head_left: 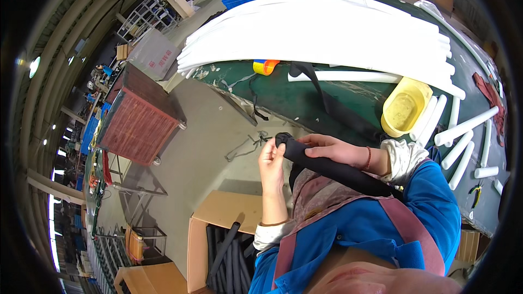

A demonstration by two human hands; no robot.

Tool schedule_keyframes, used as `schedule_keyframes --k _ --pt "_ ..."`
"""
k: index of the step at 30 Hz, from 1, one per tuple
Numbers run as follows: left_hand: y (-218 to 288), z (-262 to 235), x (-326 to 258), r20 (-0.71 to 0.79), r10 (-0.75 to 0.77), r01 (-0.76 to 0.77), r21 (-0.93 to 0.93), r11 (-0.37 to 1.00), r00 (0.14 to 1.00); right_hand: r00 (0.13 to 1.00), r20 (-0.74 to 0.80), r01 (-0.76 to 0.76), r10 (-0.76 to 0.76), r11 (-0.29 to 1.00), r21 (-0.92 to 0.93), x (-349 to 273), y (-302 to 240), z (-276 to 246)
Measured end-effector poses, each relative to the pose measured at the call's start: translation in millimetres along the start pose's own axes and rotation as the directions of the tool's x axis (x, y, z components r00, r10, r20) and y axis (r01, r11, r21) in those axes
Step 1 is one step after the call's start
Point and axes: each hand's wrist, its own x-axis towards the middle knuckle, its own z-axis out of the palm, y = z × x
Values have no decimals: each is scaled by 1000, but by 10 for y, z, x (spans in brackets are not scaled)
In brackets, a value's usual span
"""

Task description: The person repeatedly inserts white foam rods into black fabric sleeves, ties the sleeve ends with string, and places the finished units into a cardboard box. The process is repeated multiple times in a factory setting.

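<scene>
A long black fabric-covered tube (340,173) lies slantwise before my chest, its far end raised and its near end by my right upper arm. My left hand (271,164) pinches the gathered black cloth at the raised end between thumb and fingers. Just behind that end, my right hand (336,151) grips the tube, thumb on top; some of its fingers are hidden behind it. What fills the tube cannot be seen. A black fabric strip (327,98) runs over the green table (245,84) beyond my hands.
White foam rods (316,27) are piled across the table, with short cut pieces (457,152) at the right. A yellow tub (404,106), a tape roll (266,67) and pliers (476,195) lie there too. Below left stands a cardboard box (199,250) of black tubes; farther off, a wheeled reddish crate (143,117).
</scene>
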Motion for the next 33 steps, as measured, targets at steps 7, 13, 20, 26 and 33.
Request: schedule_keyframes --k 7,13,20,26,33 --pt "-234 240 -128 74 -202 202 5 979 977 965 -198 149 -171 981 -123 107 313 -79" --pt "-254 323 -201 -87 -147 149 6 989 985 956 -147 231 -254 960 -156 296 565 -370" --pt "-356 187 -111 -4 -317 284 -432 856 949 989 -135 98 -54 936 338 296 572 -282" --pt "-209 295 -108 158 -462 487 -359 796 872 999 -37 46 -29 761 647 152 506 -249" --pt "79 -93 -417 403 -530 595 -46 802 746 999 46 9 -28 932 362 29 585 -97"
